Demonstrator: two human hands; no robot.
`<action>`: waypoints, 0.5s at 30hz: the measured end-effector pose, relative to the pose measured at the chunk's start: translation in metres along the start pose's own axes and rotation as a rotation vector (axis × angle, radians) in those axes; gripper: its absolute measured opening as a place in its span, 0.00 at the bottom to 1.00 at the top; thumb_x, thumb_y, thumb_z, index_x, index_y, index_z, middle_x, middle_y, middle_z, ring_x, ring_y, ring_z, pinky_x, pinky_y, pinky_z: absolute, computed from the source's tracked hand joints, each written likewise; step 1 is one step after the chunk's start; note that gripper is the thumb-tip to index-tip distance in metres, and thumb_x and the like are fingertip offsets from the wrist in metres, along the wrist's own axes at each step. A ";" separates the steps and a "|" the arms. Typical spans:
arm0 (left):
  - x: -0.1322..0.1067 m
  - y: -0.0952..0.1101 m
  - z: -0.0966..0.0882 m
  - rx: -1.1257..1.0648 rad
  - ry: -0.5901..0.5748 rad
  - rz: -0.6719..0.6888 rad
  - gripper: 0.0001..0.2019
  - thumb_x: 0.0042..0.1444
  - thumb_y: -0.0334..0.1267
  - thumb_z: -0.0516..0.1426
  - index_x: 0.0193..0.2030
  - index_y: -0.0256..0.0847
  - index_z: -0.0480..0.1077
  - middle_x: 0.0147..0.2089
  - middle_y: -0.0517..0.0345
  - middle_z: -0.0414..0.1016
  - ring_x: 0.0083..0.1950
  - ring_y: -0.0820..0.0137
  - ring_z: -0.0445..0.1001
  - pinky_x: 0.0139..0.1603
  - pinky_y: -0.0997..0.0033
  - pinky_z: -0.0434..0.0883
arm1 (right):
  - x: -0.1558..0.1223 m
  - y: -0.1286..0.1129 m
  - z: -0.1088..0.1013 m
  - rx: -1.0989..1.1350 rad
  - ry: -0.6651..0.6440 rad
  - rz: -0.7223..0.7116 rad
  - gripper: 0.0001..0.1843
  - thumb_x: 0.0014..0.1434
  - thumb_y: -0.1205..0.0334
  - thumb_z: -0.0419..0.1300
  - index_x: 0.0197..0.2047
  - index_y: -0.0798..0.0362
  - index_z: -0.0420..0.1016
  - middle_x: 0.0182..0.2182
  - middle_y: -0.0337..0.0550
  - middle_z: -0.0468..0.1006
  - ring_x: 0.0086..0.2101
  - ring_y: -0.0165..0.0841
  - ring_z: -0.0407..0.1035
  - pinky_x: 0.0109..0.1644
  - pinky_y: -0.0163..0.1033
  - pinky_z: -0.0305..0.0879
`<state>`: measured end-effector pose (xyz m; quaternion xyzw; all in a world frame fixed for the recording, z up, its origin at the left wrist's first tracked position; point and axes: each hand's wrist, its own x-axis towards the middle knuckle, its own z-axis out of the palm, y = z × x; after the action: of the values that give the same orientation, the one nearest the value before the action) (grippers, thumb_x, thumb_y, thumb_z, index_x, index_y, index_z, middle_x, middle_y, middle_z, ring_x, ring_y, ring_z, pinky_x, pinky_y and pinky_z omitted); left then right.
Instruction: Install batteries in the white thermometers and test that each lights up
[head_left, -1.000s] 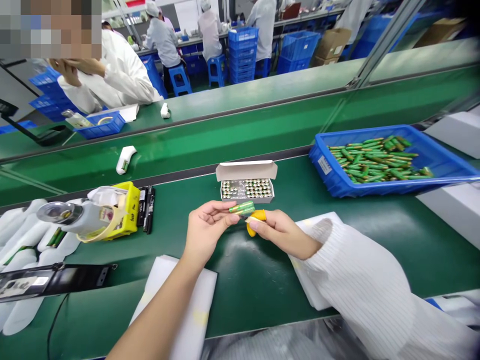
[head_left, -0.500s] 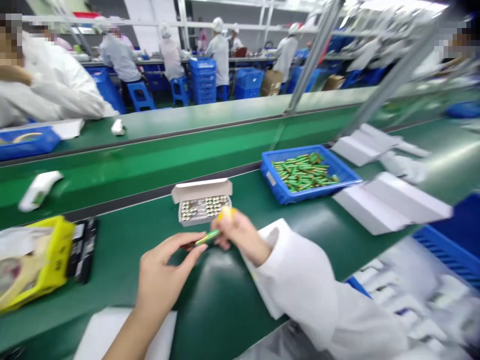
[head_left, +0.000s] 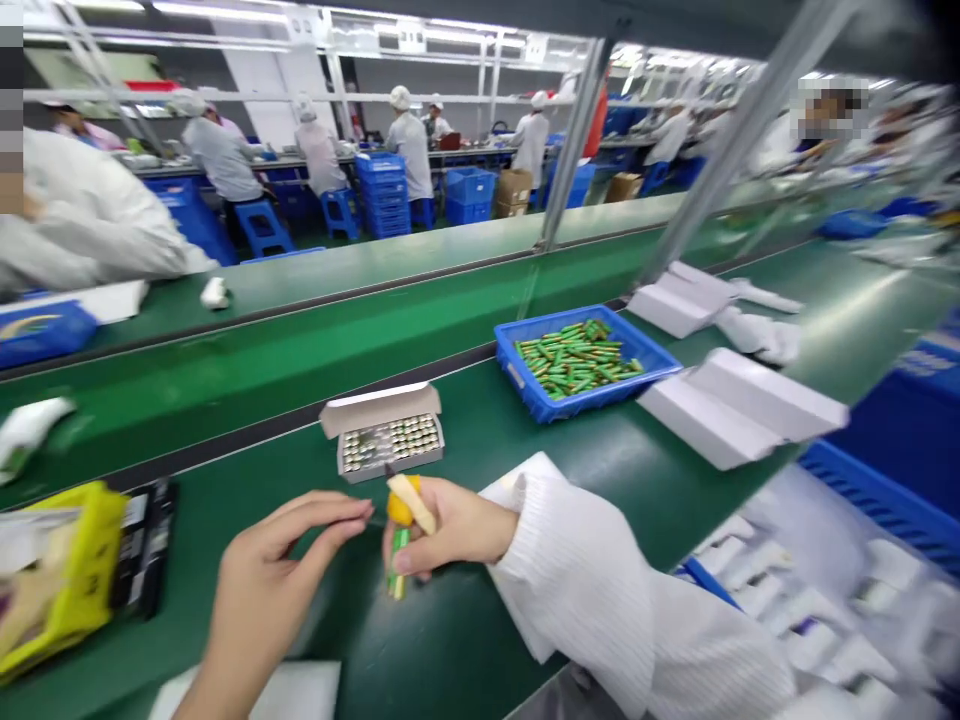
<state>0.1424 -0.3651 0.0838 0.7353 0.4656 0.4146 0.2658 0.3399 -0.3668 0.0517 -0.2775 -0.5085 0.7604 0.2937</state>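
My right hand (head_left: 457, 525), in a white knit sleeve, is closed around a small bundle of green batteries (head_left: 396, 568) that points down toward the green work surface (head_left: 480, 420). A yellow finger cot (head_left: 399, 508) covers one of its fingertips. My left hand (head_left: 274, 570) hovers just left of the bundle with fingers stretched out and tips close together; I see nothing between them. Just beyond both hands stands an open white carton (head_left: 379, 408) filled with upright batteries. A blue tray (head_left: 525, 387) of loose green batteries (head_left: 574, 357) lies farther right.
White boxes (head_left: 739, 405) lie to the right of the tray. A yellow box (head_left: 82, 570) and black items (head_left: 146, 545) lie at the left. White foam sheets (head_left: 517, 475) lie under my right sleeve. People in white coats work across the green conveyor (head_left: 300, 330).
The view has swung right. My left hand has let go of the batteries; my right hand alone now holds them, turned from level to pointing down.
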 end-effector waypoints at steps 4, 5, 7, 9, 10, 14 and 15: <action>0.017 0.014 -0.006 -0.093 0.177 -0.081 0.04 0.51 0.39 0.62 0.33 0.44 0.75 0.34 0.59 0.78 0.36 0.70 0.76 0.39 0.75 0.73 | 0.000 0.000 -0.002 -0.143 0.174 -0.014 0.17 0.47 0.53 0.66 0.28 0.57 0.66 0.23 0.41 0.74 0.17 0.22 0.61 0.18 0.28 0.58; 0.023 0.015 -0.007 -0.106 0.212 -0.100 0.07 0.50 0.39 0.63 0.36 0.43 0.74 0.34 0.59 0.78 0.36 0.70 0.76 0.39 0.75 0.72 | -0.002 -0.004 -0.005 -0.232 0.325 -0.077 0.16 0.48 0.53 0.65 0.29 0.55 0.65 0.24 0.41 0.74 0.17 0.24 0.61 0.18 0.29 0.59; 0.033 0.012 -0.006 -0.072 0.234 -0.096 0.11 0.49 0.37 0.63 0.40 0.41 0.71 0.35 0.57 0.77 0.37 0.69 0.76 0.38 0.74 0.71 | -0.010 -0.017 -0.019 -0.452 0.716 -0.243 0.15 0.50 0.51 0.62 0.31 0.54 0.65 0.26 0.43 0.74 0.20 0.29 0.65 0.23 0.35 0.64; 0.042 0.005 -0.002 0.061 0.203 -0.039 0.09 0.51 0.35 0.61 0.40 0.41 0.69 0.35 0.57 0.77 0.36 0.69 0.75 0.36 0.73 0.69 | -0.024 -0.032 -0.042 -0.607 1.088 -0.385 0.14 0.55 0.51 0.58 0.34 0.54 0.67 0.32 0.49 0.73 0.30 0.36 0.68 0.36 0.44 0.67; 0.046 -0.001 0.002 0.157 0.172 -0.004 0.07 0.52 0.34 0.60 0.39 0.40 0.69 0.35 0.58 0.76 0.35 0.70 0.74 0.36 0.73 0.68 | -0.032 -0.038 -0.057 -0.644 1.227 -0.426 0.13 0.57 0.52 0.56 0.36 0.55 0.67 0.35 0.52 0.71 0.36 0.40 0.68 0.44 0.49 0.64; 0.058 -0.027 0.021 0.432 -0.004 0.077 0.02 0.55 0.30 0.56 0.34 0.40 0.68 0.32 0.58 0.74 0.32 0.70 0.70 0.35 0.71 0.65 | -0.059 -0.042 -0.113 -0.996 1.660 -0.406 0.16 0.58 0.54 0.54 0.43 0.59 0.67 0.40 0.63 0.68 0.46 0.54 0.63 0.51 0.57 0.55; 0.061 -0.032 0.024 0.452 -0.047 0.087 0.03 0.55 0.28 0.55 0.32 0.39 0.68 0.31 0.58 0.73 0.32 0.69 0.69 0.35 0.70 0.65 | -0.061 -0.039 -0.122 -1.063 1.653 -0.390 0.18 0.58 0.53 0.53 0.44 0.61 0.66 0.40 0.66 0.68 0.46 0.56 0.63 0.49 0.58 0.56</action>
<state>0.1620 -0.2966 0.0690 0.8052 0.5080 0.2934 0.0868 0.4754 -0.3250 0.0555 -0.7258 -0.4553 -0.0587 0.5124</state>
